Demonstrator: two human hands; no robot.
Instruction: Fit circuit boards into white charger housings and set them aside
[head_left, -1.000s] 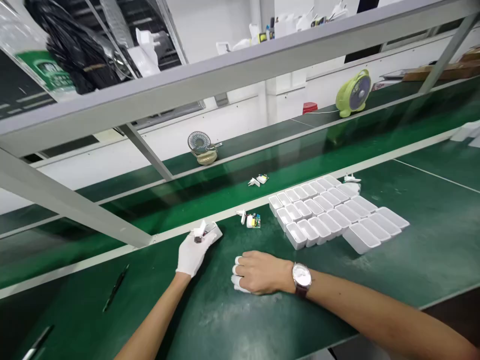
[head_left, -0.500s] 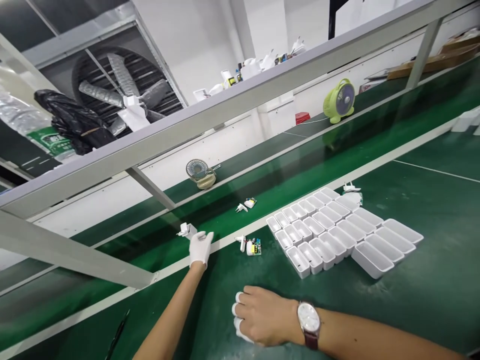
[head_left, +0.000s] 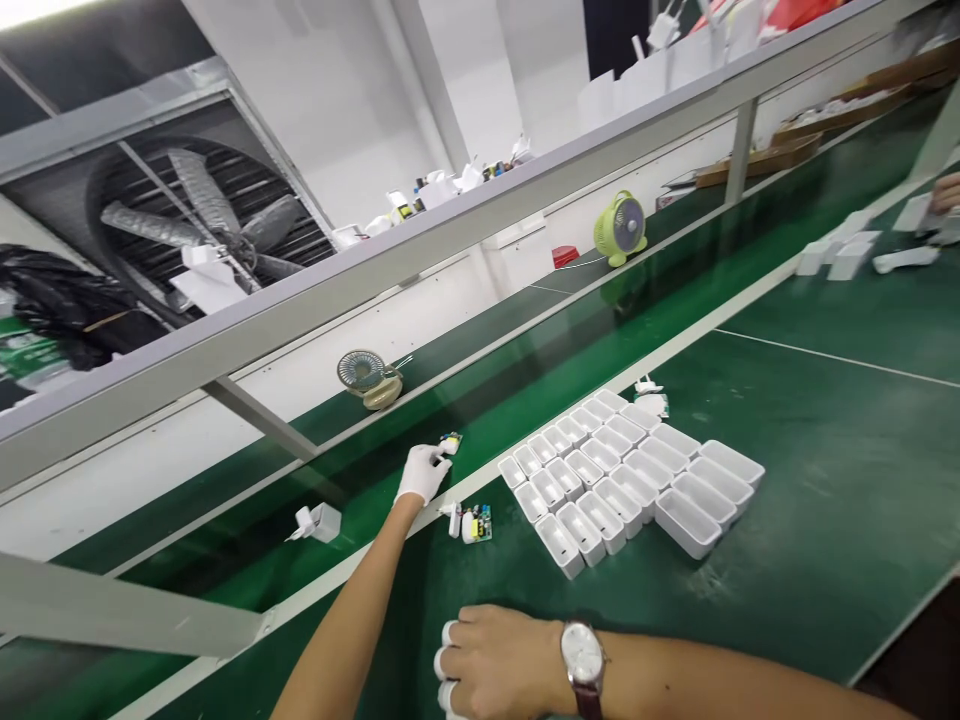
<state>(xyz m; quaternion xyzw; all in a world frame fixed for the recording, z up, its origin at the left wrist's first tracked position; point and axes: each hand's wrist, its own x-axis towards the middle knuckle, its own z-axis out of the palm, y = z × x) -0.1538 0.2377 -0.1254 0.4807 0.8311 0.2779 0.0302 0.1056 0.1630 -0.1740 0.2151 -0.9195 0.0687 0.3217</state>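
My left hand (head_left: pixel 422 476), in a white glove, reaches over the green conveyor belt. Its thumb and fingers close at the plug end of a circuit board (head_left: pixel 451 443), and partly hide it. Just this side of the rail lies another circuit board (head_left: pixel 477 523) with a white plug (head_left: pixel 454 519). My right hand (head_left: pixel 501 662) rests on the green tabletop with white finger cots on its curled fingers; whatever they may hold is hidden. Rows of open white plastic housings (head_left: pixel 600 518) stand right of my hands. A white housing with a plug (head_left: pixel 325 522) sits on the belt at left.
A pale rail (head_left: pixel 675 346) separates belt and tabletop. Another board with a plug (head_left: pixel 651 403) lies behind the housings. Small fans, one beige (head_left: pixel 365 375) and one green (head_left: pixel 621 228), stand beyond the belt. A co-worker's hand (head_left: pixel 946 193) shows at far right, near white housings (head_left: pixel 852 256).
My left hand has let go of the white housing on the belt and moved right to the circuit board there. The view has swung right. My right hand keeps its place on the tabletop.
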